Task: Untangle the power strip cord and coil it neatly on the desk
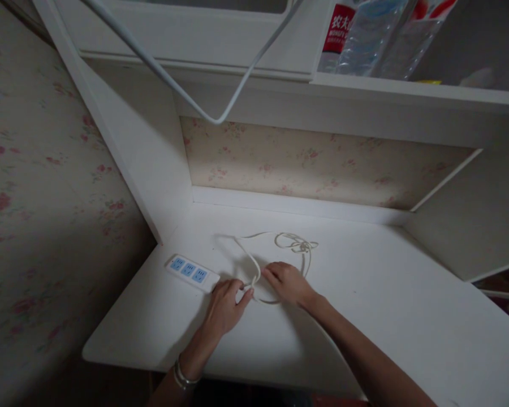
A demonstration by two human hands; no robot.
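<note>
A white power strip [189,272] with three blue sockets lies on the white desk [390,316], left of my hands. My left hand [228,305] is at the strip's right end, thumb and fingers closing round a crossing part of the white cord [254,265]. Just to the right, my right hand [286,281] is closed beside the cord, fingers bent; whether the cord is between its fingertips is hidden. From there the cord loops back over the desk to a loose tangle behind my right hand.
A thick pale cable [218,120] hangs in a V above the desk. Plastic bottles [367,37] stand on the upper right shelf [407,87]. A white side panel [136,141] and a flowered wall bound the left; another panel stands at the right.
</note>
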